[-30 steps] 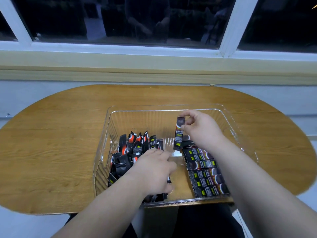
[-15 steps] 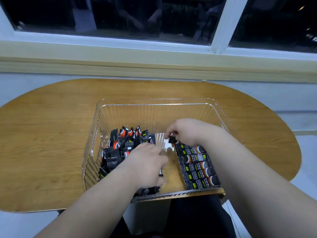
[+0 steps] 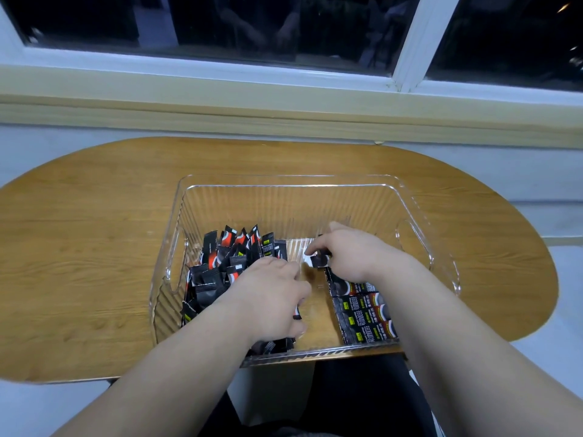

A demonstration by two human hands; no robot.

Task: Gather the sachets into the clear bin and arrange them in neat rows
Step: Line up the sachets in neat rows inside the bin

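The thumb and fingertips of the right hand (image 3: pixel 356 257) pinch one black sachet (image 3: pixel 320 261) at the far end of the flat row of sachets (image 3: pixel 362 313) lining the right side of the clear bin (image 3: pixel 284 180). The left hand (image 3: pixel 271 298) rests on the loose heap of sachets (image 3: pixel 220 263) in the bin's left half with its fingers curled downward; whether they grip any cannot be told. The bin stands on the wooden table (image 3: pixel 94 222).

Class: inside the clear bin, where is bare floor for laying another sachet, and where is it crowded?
Bare: the floor strip between the loose pile and the flat row, and the clear bin floor beyond both. Crowded: the left side under the left hand; the right hand covers the row's far end.
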